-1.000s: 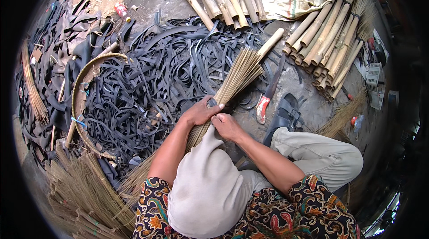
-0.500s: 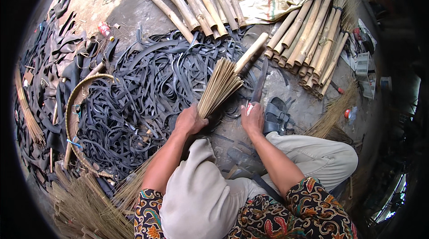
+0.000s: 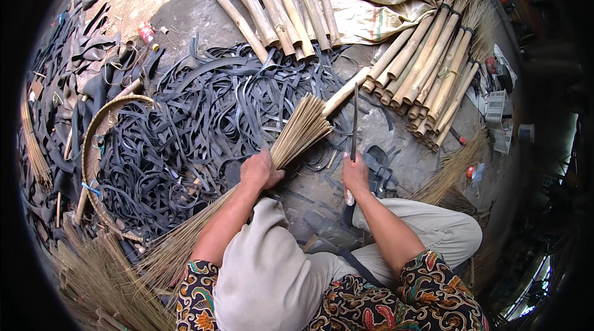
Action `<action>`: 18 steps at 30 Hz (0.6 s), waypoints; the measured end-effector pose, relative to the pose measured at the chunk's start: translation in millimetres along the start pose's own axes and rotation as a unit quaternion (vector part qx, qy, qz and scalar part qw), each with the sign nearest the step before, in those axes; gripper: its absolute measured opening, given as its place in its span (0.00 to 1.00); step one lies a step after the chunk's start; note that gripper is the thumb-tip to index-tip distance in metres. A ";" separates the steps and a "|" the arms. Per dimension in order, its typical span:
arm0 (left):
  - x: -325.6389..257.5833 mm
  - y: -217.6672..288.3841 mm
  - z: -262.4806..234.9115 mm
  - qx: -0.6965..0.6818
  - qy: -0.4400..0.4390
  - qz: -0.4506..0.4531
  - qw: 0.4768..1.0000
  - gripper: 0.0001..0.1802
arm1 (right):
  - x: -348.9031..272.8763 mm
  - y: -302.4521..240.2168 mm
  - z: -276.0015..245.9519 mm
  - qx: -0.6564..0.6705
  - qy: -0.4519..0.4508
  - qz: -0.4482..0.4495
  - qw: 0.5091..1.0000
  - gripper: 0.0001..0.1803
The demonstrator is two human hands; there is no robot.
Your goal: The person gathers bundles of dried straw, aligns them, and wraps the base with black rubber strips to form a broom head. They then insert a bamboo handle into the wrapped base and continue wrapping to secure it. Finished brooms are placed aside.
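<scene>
My left hand (image 3: 260, 170) is wrapped round a bundle of thin brown sticks (image 3: 302, 130), whose cut ends fan out up and to the right. The sticks' thinner, bristly length (image 3: 189, 238) trails down past my left forearm. A knife (image 3: 355, 117) with a long dark blade is in my closed right hand (image 3: 355, 174). Its blade points away from me, seen nearly edge-on, and the pale handle end shows below the fist. The blade stands apart from the sticks. Just beyond the bundle lies a pale bamboo pole (image 3: 346, 91), its near end hidden behind the sticks.
Dark rubber strips (image 3: 185, 133) lie heaped on the left, with a round woven rim (image 3: 93, 139) beside them. Bamboo-handled brooms (image 3: 427, 65) are stacked far right, more brooms (image 3: 266, 9) at the back. A sandal (image 3: 378, 167) is near my right hand; loose bristles (image 3: 105, 275) lie lower left.
My right hand has come slightly nearer to me, and the knife has turned so its blade looks narrower and more upright. The left hand keeps its hold on the sticks. The whole view has shifted slightly.
</scene>
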State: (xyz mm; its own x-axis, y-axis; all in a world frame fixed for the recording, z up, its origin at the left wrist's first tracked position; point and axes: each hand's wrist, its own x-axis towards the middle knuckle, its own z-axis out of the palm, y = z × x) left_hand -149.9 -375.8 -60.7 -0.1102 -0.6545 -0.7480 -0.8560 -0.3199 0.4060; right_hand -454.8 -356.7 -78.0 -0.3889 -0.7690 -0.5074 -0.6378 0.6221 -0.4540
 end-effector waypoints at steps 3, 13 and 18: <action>0.7 0.5 0.5 0.003 -0.002 -0.013 1.000 0.36 | 17.1 -20.2 -34.5 -0.075 -0.042 -0.100 0.991 0.21; 0.9 -3.7 -5.0 -0.030 -0.029 0.008 0.999 0.36 | 62.6 -62.8 -49.8 -0.151 -0.187 -0.148 0.959 0.20; 0.2 -2.8 -3.0 -0.038 -0.032 0.009 0.999 0.35 | 42.8 -71.7 -49.1 -0.276 -0.289 -0.253 0.881 0.18</action>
State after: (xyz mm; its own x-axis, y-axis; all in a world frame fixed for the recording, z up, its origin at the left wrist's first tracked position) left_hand -146.0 -377.2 -60.4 -0.1595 -0.6167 -0.7708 -0.8126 -0.3613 0.4573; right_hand -458.4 -441.4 -31.2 0.3392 -0.6252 -0.7029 -0.9208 -0.0677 -0.3841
